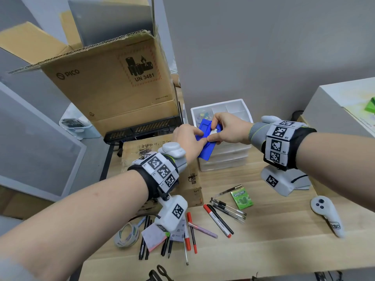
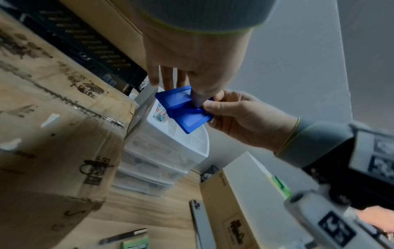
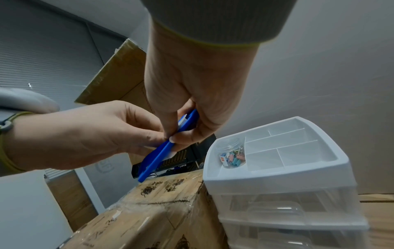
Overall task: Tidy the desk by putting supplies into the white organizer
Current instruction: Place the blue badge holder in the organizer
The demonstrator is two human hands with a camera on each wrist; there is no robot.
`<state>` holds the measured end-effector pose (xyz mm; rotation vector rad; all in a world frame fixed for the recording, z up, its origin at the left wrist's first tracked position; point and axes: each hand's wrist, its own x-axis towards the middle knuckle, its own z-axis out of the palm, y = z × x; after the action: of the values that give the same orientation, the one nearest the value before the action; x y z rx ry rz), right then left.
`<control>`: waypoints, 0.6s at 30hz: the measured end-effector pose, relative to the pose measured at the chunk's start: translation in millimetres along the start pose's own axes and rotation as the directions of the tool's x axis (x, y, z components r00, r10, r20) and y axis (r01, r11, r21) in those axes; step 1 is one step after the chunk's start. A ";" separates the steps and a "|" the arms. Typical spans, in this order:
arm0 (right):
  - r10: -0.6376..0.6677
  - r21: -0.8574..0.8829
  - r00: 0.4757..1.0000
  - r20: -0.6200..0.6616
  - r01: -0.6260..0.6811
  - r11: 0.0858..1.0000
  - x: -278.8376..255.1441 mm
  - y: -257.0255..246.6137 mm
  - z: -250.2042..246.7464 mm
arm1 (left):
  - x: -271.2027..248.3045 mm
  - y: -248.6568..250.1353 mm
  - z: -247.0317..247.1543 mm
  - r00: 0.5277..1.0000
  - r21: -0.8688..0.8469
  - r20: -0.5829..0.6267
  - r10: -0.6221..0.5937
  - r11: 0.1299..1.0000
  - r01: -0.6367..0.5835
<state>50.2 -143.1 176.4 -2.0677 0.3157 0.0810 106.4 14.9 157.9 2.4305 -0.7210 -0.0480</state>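
Note:
Both hands hold a flat blue hinged plastic case [image 1: 206, 152] [image 2: 184, 116] [image 3: 156, 155] in the air, just above the left front of the white drawer organizer [image 1: 248, 111] [image 2: 199, 152] [image 3: 277, 176]. My left hand [image 1: 199, 137] [image 2: 197, 101] [image 3: 149, 134] pinches its left side. My right hand [image 1: 213, 133] [image 2: 210, 107] [image 3: 171, 137] pinches the upper edge, where a small white piece [image 1: 215, 132] shows. A clear jar of coloured binder clips [image 3: 232, 156] sits in the organizer's top tray; the other compartments look bare.
Loose on the wooden desk near me lie several pens and markers [image 1: 219, 218], a tape roll [image 1: 126, 237], sticky notes [image 1: 154, 238], a green gum pack [image 1: 241, 198], scissors [image 1: 160, 273] and a white controller [image 1: 326, 214]. Cardboard boxes [image 1: 113, 84] stand left, a white box [image 1: 334, 110] right.

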 end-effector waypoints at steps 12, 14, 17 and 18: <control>-0.003 0.037 0.998 0.069 0.000 0.999 -4.6 8.8 -5.9 | -4.3 10.2 -7.7 0.938 -0.276 0.322 -0.127 0.935 0.222; 0.002 0.050 0.996 0.094 -0.006 0.999 -7.4 8.3 -9.4 | -3.1 7.4 -11.1 0.905 -0.350 0.408 -0.124 0.894 0.280; -0.025 0.076 0.988 0.150 0.014 0.997 -4.7 2.0 -9.9 | -3.7 2.6 -14.7 0.893 -0.424 0.436 -0.116 0.848 0.317; -0.029 0.079 0.989 0.147 0.018 0.997 -3.9 1.8 -11.0 | -3.7 3.2 -14.9 0.892 -0.453 0.439 -0.105 0.832 0.321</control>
<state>45.2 -152.7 181.0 -1.9760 0.2000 0.2045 104.6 22.6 171.4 1.9720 -0.5035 -0.7570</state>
